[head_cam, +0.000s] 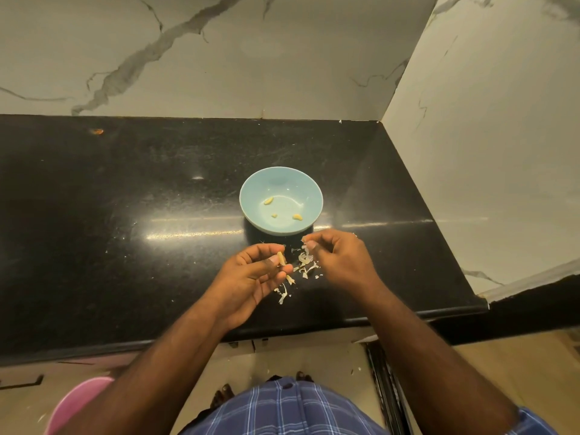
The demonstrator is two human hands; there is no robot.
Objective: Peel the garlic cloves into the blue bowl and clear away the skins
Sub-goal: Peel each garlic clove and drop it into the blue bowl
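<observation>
A light blue bowl [251,189] stands on the black countertop with three peeled garlic pieces [268,200] inside. Just in front of it, my left hand [251,277] pinches a pale garlic clove [281,258] between thumb and fingers. My right hand [339,255] is a little to the right, its thumb and fingertips pinching a strip of papery skin [305,253]. Loose garlic skins [306,266] lie on the counter between and below my hands, with more skins [283,295] nearer the front edge.
The black countertop [125,230] ends at marble walls behind [219,58] and to the right [486,136]. Its front edge [125,346] runs below my forearms. A pink container [75,403] sits on the floor at lower left.
</observation>
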